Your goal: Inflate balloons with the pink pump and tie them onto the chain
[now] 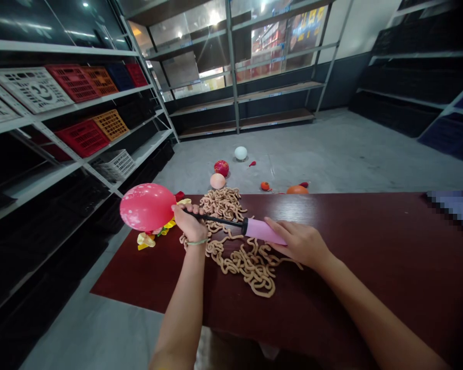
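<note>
A hand-held balloon pump with a pink barrel and a black rod lies across the middle of the view, above the table. My left hand is closed round its black end. At that hand's fingertips is the neck of a blown-up red balloon with pale prints, which juts out to the left. The join of balloon and pump is hidden by the fingers. My right hand grips the pink barrel. Beneath the pump lies a tangled heap of tan, rope-like strands. Limp, uninflated balloons in several colours lie behind my left hand.
The dark red-brown table has a blurred flat item at its right end. Beyond it on the grey floor are a white balloon, a red balloon and an orange balloon. Shelves with plastic crates line the left.
</note>
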Demonstrator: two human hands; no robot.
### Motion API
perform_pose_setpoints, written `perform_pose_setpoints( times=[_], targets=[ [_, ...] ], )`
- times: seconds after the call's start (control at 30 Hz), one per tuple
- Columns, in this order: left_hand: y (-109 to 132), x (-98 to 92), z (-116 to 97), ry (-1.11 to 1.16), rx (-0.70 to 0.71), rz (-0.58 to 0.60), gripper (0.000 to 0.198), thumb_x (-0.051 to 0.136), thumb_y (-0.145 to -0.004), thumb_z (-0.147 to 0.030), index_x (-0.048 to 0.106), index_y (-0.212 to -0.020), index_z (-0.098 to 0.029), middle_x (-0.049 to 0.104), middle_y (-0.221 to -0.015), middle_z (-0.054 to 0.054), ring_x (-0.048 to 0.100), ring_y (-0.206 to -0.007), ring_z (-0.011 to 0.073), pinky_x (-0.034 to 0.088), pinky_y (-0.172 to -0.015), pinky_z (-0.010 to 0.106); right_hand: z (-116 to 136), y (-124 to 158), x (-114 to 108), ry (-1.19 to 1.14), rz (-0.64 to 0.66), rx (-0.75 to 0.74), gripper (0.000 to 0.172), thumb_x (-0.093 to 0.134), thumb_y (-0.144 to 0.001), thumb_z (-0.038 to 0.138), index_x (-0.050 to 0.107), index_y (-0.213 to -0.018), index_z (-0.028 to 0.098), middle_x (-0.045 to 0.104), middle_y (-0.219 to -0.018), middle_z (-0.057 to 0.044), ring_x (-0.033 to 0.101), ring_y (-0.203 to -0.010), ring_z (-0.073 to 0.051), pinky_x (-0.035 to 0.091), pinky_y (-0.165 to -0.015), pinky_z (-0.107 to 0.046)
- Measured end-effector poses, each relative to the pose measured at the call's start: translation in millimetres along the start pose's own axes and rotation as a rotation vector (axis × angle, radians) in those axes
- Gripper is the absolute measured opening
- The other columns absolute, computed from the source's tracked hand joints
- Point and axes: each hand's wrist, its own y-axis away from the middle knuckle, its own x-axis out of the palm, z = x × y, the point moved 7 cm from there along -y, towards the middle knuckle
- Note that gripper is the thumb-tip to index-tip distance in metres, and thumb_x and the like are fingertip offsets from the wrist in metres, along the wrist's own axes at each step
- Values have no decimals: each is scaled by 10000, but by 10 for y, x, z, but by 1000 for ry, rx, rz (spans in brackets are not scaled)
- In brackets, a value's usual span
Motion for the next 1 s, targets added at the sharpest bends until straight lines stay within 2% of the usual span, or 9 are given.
perform_pose_setpoints(
  times=[0.07,0.2,0.3,0.43,0.57,0.7,0.77,0.93,1.0],
  targets=[
    [108,25,152,-2,-38,7,312,472,-936,-446,379,-750,-212,347,-563,-79,372,-409,64,296,-411,200,89,-37,6,42,19,22,528,497,-956,454,501,-1406,179,712,-989,-80,641,-746,-175,392,-659,-291],
    [371,142,490,-54,-137,108,323,514,-918,-447,393,-737,-207,374,-560,-74,390,-411,65,325,-416,196,253,-107,53,28,80,100,559,531,-935,439,477,-1422,169,704,-965,-73,639,-723,-178,380,-615,-294],
    [446,189,557,-66,-155,146,317,501,-928,-446,399,-742,-210,380,-551,-70,394,-406,76,329,-407,202,250,-108,86,-43,85,108,587,525,-938,458,448,-1440,163,705,-991,-81,648,-749,-178,400,-624,-283],
    [323,192,351,-46,-64,163,304,492,-935,-453,403,-766,-216,375,-545,-74,398,-404,82,335,-416,210,44,-36,89,-104,69,67,574,493,-953,492,452,-1437,187,708,-1036,-90,657,-798,-182,437,-693,-281],
    [108,106,70,-19,-4,107,265,484,-938,-402,394,-766,-220,358,-548,-77,384,-406,77,323,-426,208,-151,26,44,-95,65,48,552,495,-951,509,488,-1401,189,710,-1032,-83,655,-836,-186,436,-721,-284],
    [18,10,-62,-1,43,21,287,466,-945,-426,394,-763,-217,342,-558,-78,363,-408,71,301,-418,208,-65,-13,-6,-19,33,32,533,490,-952,508,538,-1345,152,712,-998,-96,651,-786,-189,420,-688,-293],
    [82,17,12,-3,33,20,296,475,-938,-432,394,-756,-213,341,-562,-80,359,-409,67,296,-415,206,33,-44,9,-3,39,36,527,495,-949,502,547,-1334,146,713,-999,-103,650,-767,-188,413,-670,-292],
    [442,149,436,-62,-82,130,293,523,-909,-422,396,-746,-213,384,-567,-76,398,-416,71,334,-425,207,182,-67,89,-57,62,96,548,502,-943,483,514,-1354,121,706,-997,-112,656,-763,-191,420,-652,-291],
    [532,176,539,-83,-119,153,311,528,-906,-430,390,-731,-212,387,-557,-74,408,-412,75,349,-427,208,208,-69,119,-93,75,111,568,500,-943,504,502,-1359,118,705,-1004,-114,661,-780,-193,431,-666,-290]
  ],
)
